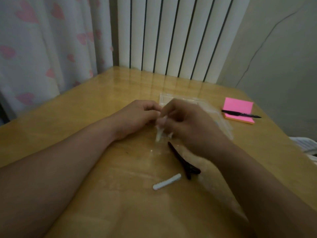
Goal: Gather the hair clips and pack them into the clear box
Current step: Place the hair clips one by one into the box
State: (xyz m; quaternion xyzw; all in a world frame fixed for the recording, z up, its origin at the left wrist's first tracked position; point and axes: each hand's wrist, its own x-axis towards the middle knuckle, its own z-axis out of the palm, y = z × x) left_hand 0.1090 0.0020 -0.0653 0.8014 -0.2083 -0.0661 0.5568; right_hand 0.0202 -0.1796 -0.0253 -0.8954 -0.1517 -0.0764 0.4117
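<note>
Left forearm (51,169) and right forearm (257,177) reach in over the counter (77,117). Beyond the hands a clear, shallow box (171,97) lies flat, partly hidden by the right hand (188,122). Right of the box sit pink notes (238,107) with a pen (240,114) across them.

Just nearer than the box, the right hand's grip pinches a pale clip (159,133) by its upper end. The left hand (137,117) curls its fingers at that same end, but blur hides whether its grip holds anything.

All the clips look light, stiff and slick, so they are probably best pinched across the middle or at the hinge end. The pale clip hangs near upright, tip toward the counter. A black clip (181,160) lies flat nearer than the box, its long axis running away from it, forked end nearest the camera. Nearer still, just beside that one, a white clip (167,183) lies slantwise.
</note>
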